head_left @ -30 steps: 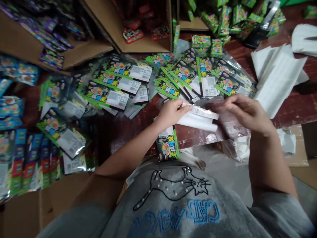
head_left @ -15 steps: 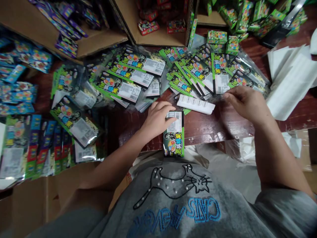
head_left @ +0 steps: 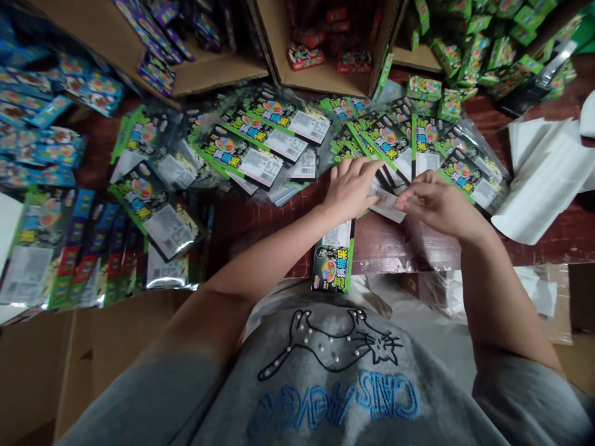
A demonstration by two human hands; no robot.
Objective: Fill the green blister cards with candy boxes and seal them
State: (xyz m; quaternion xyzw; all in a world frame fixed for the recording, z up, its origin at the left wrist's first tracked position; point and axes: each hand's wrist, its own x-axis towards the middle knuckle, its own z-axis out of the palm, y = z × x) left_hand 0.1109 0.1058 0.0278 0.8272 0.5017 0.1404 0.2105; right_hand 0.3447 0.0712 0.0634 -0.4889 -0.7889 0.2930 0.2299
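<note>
My left hand [head_left: 351,186] reaches over a white strip of round stickers [head_left: 389,207], its fingers stretched out and its thumb at the strip. At the strip's right end, my right hand [head_left: 432,201] has thumb and index finger pinched together on it. Motion blurs the fingertips, and my left hand covers part of the strip. Just below my left wrist, a flat black-and-green candy packet [head_left: 332,263] with a white label lies at the table's front edge, its upper end partly hidden by the forearm.
Many similar packets [head_left: 264,164] overlap across the table. Open cardboard boxes [head_left: 223,71] behind hold purple, red and green small boxes. Blue boxes [head_left: 44,148] are heaped left, beside a row of packets [head_left: 35,248]. White paper sheets [head_left: 542,179] and a black-handled tool [head_left: 525,93] lie right.
My left hand has moved up and right from the candy packet to the sticker strip. My right hand has come left and down to the strip. The camera view has shifted slightly.
</note>
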